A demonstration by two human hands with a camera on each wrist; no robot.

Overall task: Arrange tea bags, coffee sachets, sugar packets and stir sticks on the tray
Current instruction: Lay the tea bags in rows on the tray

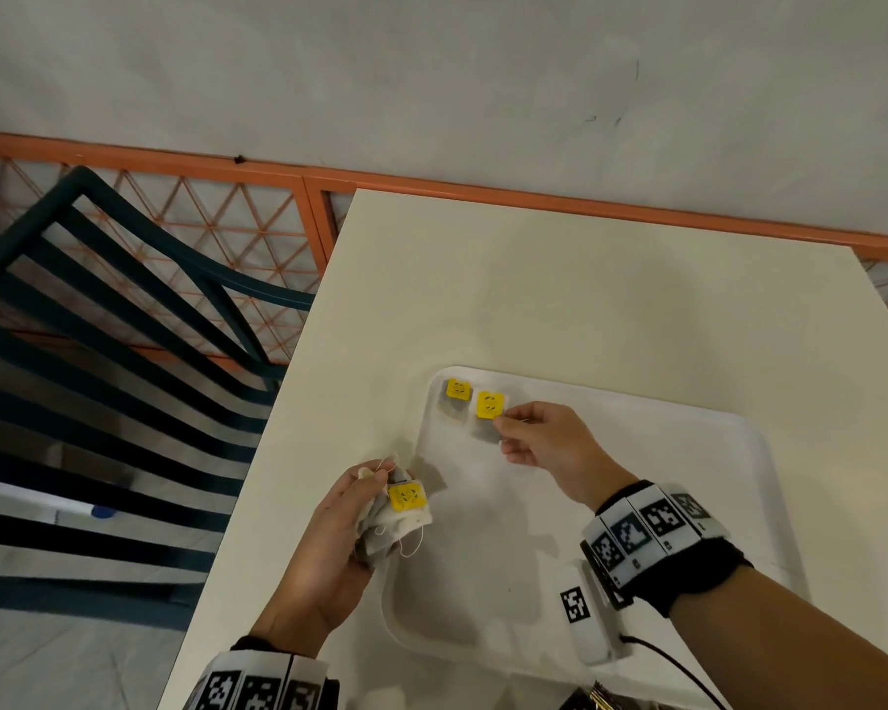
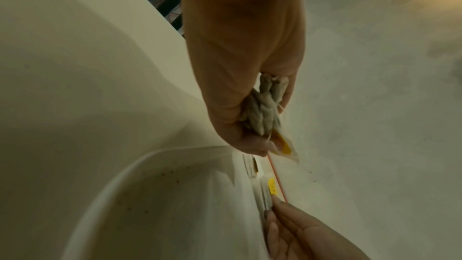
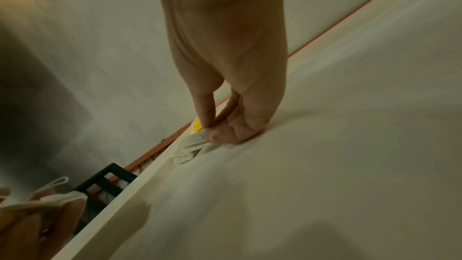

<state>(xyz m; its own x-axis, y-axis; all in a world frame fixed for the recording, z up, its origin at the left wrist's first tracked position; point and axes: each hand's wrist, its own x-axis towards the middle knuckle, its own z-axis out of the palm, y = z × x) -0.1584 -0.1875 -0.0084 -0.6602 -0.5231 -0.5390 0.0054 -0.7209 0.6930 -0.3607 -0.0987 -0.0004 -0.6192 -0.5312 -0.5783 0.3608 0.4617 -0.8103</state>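
Note:
A white tray (image 1: 636, 479) lies on the cream table (image 1: 534, 274). In its far left corner sit two tea bags with yellow tags: one (image 1: 457, 397) lying free, the second (image 1: 489, 409) pinched at its near edge by my right hand (image 1: 503, 433). The right wrist view shows thumb and forefinger closed on that tea bag (image 3: 195, 143), low against the tray (image 3: 300, 165). My left hand (image 1: 380, 484) grips a bunch of tea bags (image 1: 401, 515) with strings, over the tray's left rim. The left wrist view shows the bunch (image 2: 262, 110) in my curled fingers.
A dark green slatted chair (image 1: 124, 325) stands left of the table, before an orange lattice railing (image 1: 226, 222). The table's left edge runs close beside the tray. A white marker-tagged block (image 1: 580, 617) with a black cable hangs by my right wrist over the tray's near part.

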